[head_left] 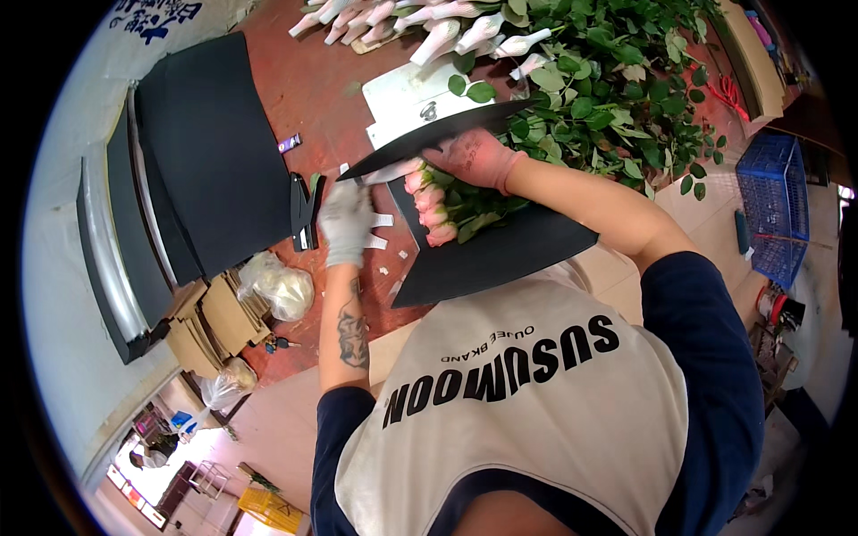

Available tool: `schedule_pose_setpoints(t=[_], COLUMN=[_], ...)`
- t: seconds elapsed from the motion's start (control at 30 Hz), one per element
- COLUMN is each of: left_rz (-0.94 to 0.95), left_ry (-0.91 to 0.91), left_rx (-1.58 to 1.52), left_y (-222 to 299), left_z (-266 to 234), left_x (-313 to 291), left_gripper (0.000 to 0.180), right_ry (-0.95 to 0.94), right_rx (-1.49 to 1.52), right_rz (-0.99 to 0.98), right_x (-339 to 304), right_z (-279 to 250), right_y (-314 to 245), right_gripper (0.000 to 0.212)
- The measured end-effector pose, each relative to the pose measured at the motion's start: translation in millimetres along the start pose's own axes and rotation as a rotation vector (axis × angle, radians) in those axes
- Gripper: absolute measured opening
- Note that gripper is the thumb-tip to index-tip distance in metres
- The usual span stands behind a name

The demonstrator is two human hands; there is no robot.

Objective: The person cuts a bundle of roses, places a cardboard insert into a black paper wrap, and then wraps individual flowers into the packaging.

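Left hand (347, 214) blurred, I can't tell its fingers; pink roses (429, 210) just right of them, inside black paper (500, 259); right hand (474, 159) beside paper's raised far flap (402, 143), fingertips partly hidden, pinch unclear.

Pink roses (431, 205), black wrapping sheet (500, 259), green leaves (608, 116), red tabletop (308, 98), blue crate (773, 196)

The left fingers (351, 198) are blurred, the greenery (599, 98) cut off above.
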State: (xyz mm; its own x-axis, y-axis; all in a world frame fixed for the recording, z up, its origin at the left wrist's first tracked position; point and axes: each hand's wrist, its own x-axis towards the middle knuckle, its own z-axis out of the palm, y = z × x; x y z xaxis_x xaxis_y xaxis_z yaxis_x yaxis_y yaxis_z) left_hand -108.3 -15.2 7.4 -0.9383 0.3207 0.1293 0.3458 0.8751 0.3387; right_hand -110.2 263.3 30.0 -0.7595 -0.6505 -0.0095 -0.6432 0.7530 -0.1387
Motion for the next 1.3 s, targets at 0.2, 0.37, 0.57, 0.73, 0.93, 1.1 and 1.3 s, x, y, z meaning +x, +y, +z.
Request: schedule_pose_setpoints(t=[0.2, 0.37, 0.57, 0.73, 0.93, 1.1, 1.3], left_rz=[-0.067, 0.175, 0.061, 0.095, 0.137, 0.082, -0.016], left_ry=[-0.137, -0.337, -0.446, -0.469, -0.491, -0.569, 0.165], left_rx=[-0.041, -0.17, -0.188, -0.192, -0.115, -0.25, -0.246], left_y=[-4.6, 90.8, 85.0, 78.6, 84.0, 83.2, 26.0], left_z=[-64.1, -41.5, -19.2, -26.3, -33.4, -60.4, -147.1], left_x=[-16.4, -23.2, -26.7, -20.0, -7.9, -7.3, -48.0], left_gripper=[0.033, 0.044, 0.053, 0.057, 0.057, 0.058, 0.02], right_ry=[0.02, 0.125, 0.097, 0.043, -0.191, -0.006, -0.337], right_rx=[0.019, -0.067, -0.112, -0.149, 0.007, 0.226, 0.533], right_rz=[0.025, -0.013, 0.0, -0.005, 0.067, -0.189, -0.187], right_x=[-0.3, -2.1, -6.0, -3.3, 2.3, -26.3, -39.9], right_z=[-0.9, 13.4, 11.6, 3.1, -30.3, -89.0, -158.5], right_y=[-2.6, 1.0, -3.9, -1.7, -11.7, -31.0, -29.4], right_gripper=[0.024, 0.036, 0.038, 0.04, 0.039, 0.058, 0.053])
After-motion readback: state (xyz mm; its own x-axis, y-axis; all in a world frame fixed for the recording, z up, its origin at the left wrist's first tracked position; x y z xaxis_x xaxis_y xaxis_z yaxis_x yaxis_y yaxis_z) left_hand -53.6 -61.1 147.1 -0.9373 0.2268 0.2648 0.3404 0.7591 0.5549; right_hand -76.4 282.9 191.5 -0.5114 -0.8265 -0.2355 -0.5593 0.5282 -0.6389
